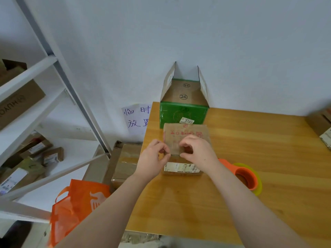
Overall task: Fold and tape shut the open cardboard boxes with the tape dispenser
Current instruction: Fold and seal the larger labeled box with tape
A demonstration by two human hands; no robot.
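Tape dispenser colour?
The tape dispenser is orange, with a yellow-green tape roll; head view, right of the brown box.

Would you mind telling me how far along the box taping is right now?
Done: no taped seam shows on either box yet. In hand: the left hand and right hand pinch the top flaps of the small brown box, closing them. Left: the orange tape dispenser lies untouched beside it, so that box needs taping, and the green box behind stands with flaps up.
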